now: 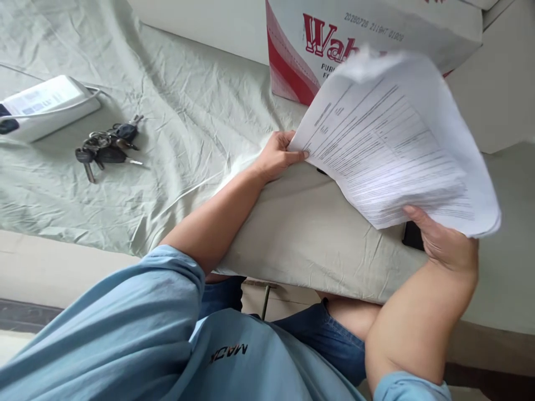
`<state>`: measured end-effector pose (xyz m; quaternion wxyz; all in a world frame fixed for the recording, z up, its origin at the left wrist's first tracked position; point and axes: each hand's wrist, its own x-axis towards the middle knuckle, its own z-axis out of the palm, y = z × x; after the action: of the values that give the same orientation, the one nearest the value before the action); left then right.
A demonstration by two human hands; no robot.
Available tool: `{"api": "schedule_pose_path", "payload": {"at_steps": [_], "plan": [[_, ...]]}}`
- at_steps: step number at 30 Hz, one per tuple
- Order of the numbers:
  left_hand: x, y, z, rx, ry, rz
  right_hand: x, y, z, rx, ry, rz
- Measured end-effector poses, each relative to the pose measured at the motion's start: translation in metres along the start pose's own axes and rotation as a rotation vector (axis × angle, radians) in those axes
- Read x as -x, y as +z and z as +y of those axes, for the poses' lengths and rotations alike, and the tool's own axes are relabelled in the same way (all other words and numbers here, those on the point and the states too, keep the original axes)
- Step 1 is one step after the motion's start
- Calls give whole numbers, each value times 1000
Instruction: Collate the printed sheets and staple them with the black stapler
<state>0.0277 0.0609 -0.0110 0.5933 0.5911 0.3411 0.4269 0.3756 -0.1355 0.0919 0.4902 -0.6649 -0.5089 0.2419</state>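
A stack of printed paper sheets [393, 145] is lifted off the cloth-covered table [301, 234], its far edge blurred. My left hand [278, 156] pinches the stack's left corner between thumb and fingers. My right hand [445, 242] supports the stack from below at its near right edge, thumb on top of the sheets. A small dark object [413, 236] lies on the cloth, partly hidden under my right hand and the sheets.
A white and red cardboard box [334, 44] stands behind the papers. A bunch of keys [106, 147] lies on the wrinkled pale green cloth [175, 111] at left. A white device with a cable [42, 106] sits at the far left.
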Motion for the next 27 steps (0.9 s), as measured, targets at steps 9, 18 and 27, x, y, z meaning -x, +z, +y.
{"api": "schedule_pose_path", "payload": {"at_steps": [9,18,27], "plan": [[4,-4,4,-132,-51,-80,10,-16,3,92,122,-43],[4,-1,21,-256,-24,-134,8,-16,-2,127,211,-101],[9,-3,27,36,-186,-127,5,-42,6,-36,434,-4]]}}
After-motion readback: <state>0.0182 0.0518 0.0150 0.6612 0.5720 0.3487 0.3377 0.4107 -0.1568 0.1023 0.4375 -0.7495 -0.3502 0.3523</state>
